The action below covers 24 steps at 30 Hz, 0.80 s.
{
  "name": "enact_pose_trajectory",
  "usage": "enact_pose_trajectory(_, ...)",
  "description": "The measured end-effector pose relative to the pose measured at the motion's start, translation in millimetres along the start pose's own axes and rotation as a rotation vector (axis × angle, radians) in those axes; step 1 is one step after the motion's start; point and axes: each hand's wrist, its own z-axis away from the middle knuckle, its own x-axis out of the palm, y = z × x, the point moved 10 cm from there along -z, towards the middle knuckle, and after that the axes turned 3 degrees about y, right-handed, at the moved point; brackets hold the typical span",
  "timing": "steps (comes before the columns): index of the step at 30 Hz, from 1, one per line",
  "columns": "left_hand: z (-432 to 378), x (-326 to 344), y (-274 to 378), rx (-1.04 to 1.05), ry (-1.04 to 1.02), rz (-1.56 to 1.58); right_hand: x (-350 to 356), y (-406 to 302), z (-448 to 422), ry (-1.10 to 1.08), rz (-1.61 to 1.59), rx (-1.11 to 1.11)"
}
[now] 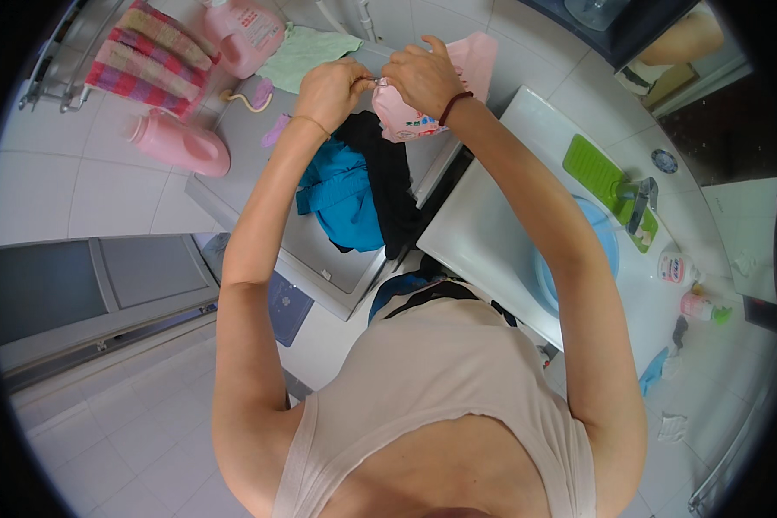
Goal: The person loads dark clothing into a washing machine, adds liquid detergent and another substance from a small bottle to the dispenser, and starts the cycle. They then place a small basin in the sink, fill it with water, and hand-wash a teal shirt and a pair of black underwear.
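Observation:
Both of my hands meet at the edge of a pink plastic pouch point(405, 120) with printing on it, above the far end of a grey-white counter. My left hand point(333, 87) pinches a small dark or metallic piece at the pouch's edge; what it is cannot be told. My right hand point(427, 78), a dark red band at its wrist, grips the pouch, which sticks out on both sides of it. Below the hands lie a blue garment point(346, 194) and a black garment point(388, 188), heaped on the counter point(317, 259).
Pink detergent jugs point(243, 39) stand at the far left near a checked towel point(155, 58) and a green cloth point(311, 55). To the right is a white sink point(479, 207) with a blue basin point(605, 226), a faucet point(641, 201), a green mat point(589, 165) and a bottle point(673, 267).

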Motion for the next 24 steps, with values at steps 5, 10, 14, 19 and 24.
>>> enact_pose_trajectory(5,-5,2,4,0.016,-0.036,-0.048,1,2,-1,-0.05,0.011,0.003)
enact_pose_trajectory(10,-5,-1,-14,-0.081,-0.097,0.091,5,4,-6,-0.161,-0.024,0.035)
enact_pose_trajectory(14,-10,-1,-7,-0.003,-0.124,0.025,11,6,-7,-0.193,-0.02,0.032)
enact_pose_trajectory(19,-14,-1,-6,0.029,-0.145,0.045,10,7,-7,-0.174,-0.055,0.019)
enact_pose_trajectory(24,-14,0,-6,0.036,-0.159,-0.012,12,1,-6,-0.152,0.009,0.013)
